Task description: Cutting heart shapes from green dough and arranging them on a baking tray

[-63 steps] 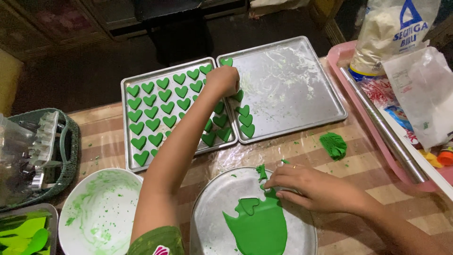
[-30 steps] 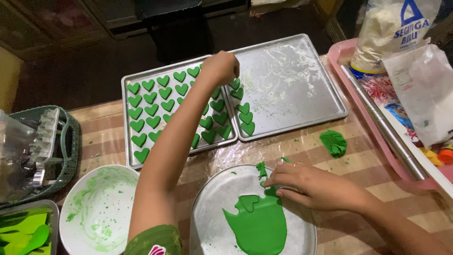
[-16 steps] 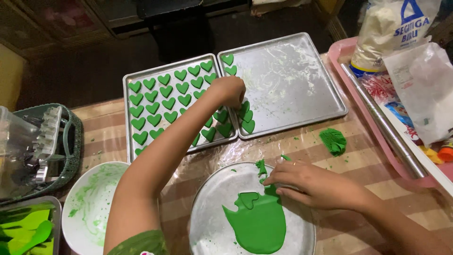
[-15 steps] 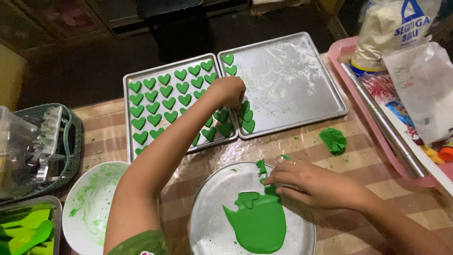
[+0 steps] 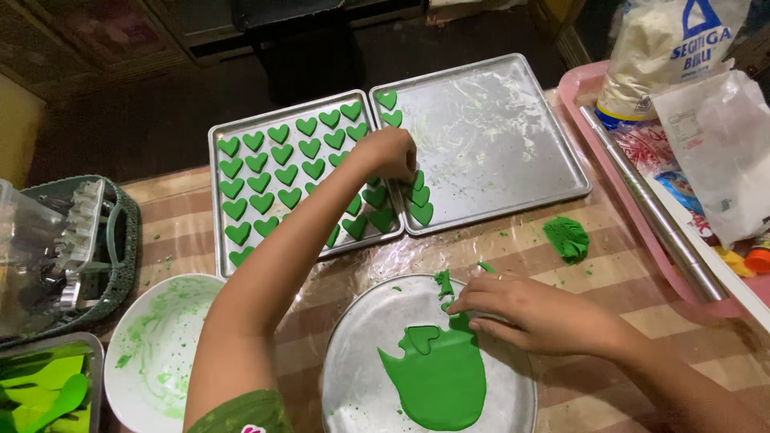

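Note:
My left hand [image 5: 389, 152] reaches across the table, fingers curled down over the seam between two metal baking trays. The left tray [image 5: 215, 200] is packed with rows of green dough hearts [image 5: 273, 172]. The right tray [image 5: 497, 136] has only a column of hearts [image 5: 417, 196] along its left edge. Nothing shows in the left hand. My right hand [image 5: 529, 313] lies flat on a round metal plate [image 5: 353, 361], fingertips on the top edge of a rolled green dough sheet [image 5: 437, 377] with a heart outline cut into it.
A lump of green dough [image 5: 567, 238] lies on the plastic-covered table. A smeared white bowl [image 5: 160, 345], a basket of metal cutters [image 5: 80, 240] and a tub of green tools [image 5: 48, 385] stand at left. A pink tray [image 5: 609, 120] at right carries a flour bag [image 5: 666, 48] and a metal rod [image 5: 650, 208].
My left hand went to the top of the right tray, left a heart there, then drew back toward the seam between the trays. The right hand stayed on the dough.

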